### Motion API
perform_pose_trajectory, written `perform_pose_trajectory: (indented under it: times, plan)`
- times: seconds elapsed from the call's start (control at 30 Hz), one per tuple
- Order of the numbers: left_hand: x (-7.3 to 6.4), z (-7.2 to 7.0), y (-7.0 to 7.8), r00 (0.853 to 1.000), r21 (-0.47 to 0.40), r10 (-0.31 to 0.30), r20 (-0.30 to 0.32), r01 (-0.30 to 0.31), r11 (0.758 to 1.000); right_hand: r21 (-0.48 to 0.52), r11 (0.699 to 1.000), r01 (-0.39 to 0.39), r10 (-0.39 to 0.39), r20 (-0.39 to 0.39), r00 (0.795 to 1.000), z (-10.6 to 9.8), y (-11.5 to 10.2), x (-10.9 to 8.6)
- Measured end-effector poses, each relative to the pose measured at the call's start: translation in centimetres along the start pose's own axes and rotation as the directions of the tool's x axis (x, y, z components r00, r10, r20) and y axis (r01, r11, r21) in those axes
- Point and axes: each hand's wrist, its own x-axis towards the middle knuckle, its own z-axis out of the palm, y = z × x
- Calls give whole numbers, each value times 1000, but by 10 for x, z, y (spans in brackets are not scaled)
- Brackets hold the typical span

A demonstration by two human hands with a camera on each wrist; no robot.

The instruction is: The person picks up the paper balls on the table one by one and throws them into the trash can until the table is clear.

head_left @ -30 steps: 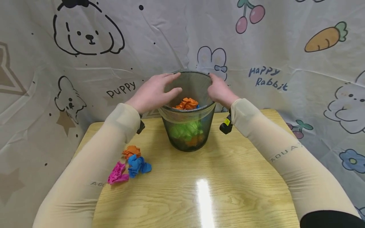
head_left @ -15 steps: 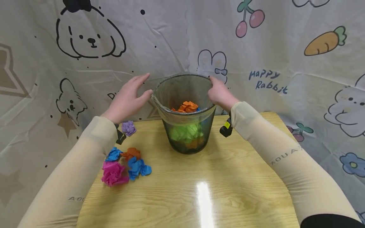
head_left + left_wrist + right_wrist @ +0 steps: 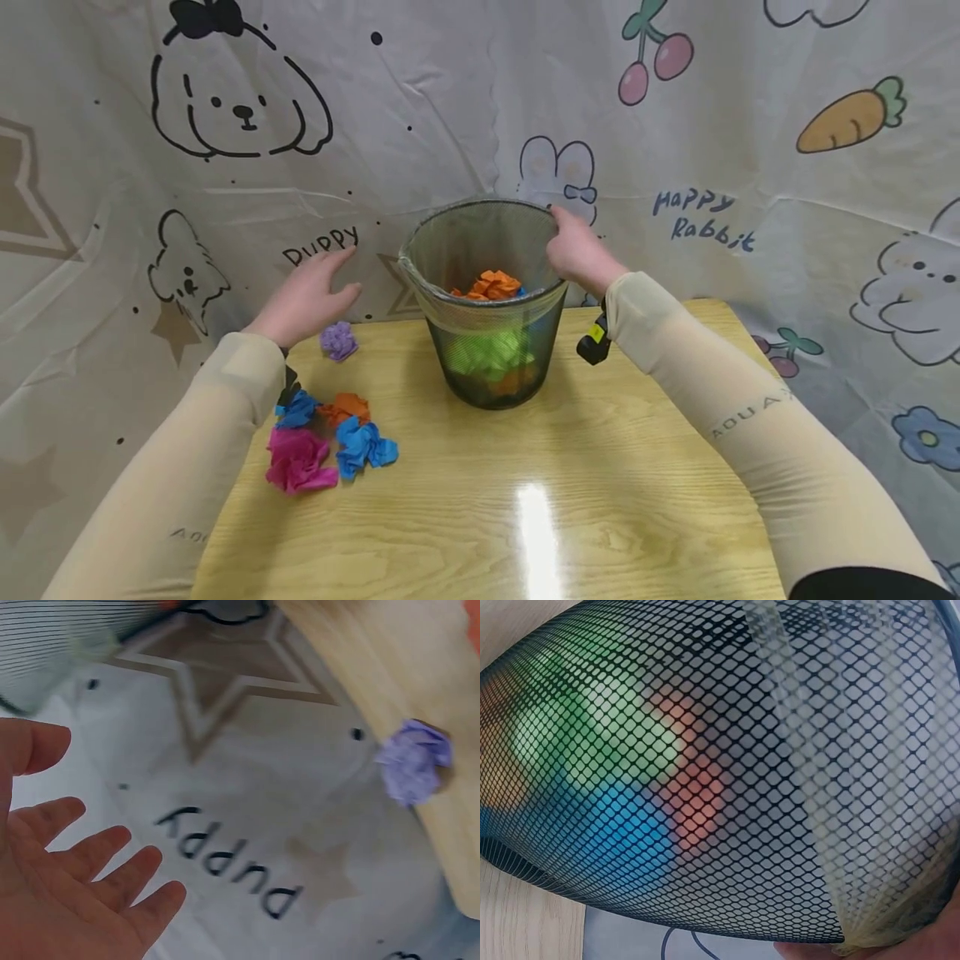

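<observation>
A black mesh wastebasket with a clear liner folded over its rim stands upright on the table. My right hand grips its rim on the right side; the right wrist view catches fingers at the bunched liner. Inside lie crumpled paper balls, an orange one on top, with green and blue ones showing through the mesh. Left of the basket my left hand hovers with fingers spread and nothing held. Nearest to it is a purple paper ball by the table's back edge.
Several more paper balls lie at the table's left: pink, orange and two blue, one of them nearer the middle. A printed cloth hangs right behind the wooden table.
My left hand has moved from over the basket's opening out to the left and down, uncovering the purple ball. My right hand stays on the rim.
</observation>
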Motion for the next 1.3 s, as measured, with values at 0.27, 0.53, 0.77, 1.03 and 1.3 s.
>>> perform_pose_trajectory:
  times: [0.27, 0.53, 0.77, 1.03, 1.3]
  plan:
    - [6, 35, -45, 994, 110, -73, 81, 64, 992, 9, 1000, 6, -6, -10, 1000, 1, -1, -2]
    - [0, 71, -81, 979, 89, -144, 146, 132, 987, 4, 1000, 8, -8, -14, 1000, 4, 6, -2]
    - [-1, 95, -96, 976, 84, -164, 145, 153, 985, 8, 1000, 13, -13, -21, 1000, 3, 4, -3]
    - [-2, 109, -101, 960, 53, -151, 236, 142, 988, 3, 1000, 6, -6, -16, 1000, 3, -1, -3]
    - [0, 117, -99, 930, 71, -144, 337, 127, 989, 4, 1000, -1, 1, -16, 1000, 1, 1, -4]
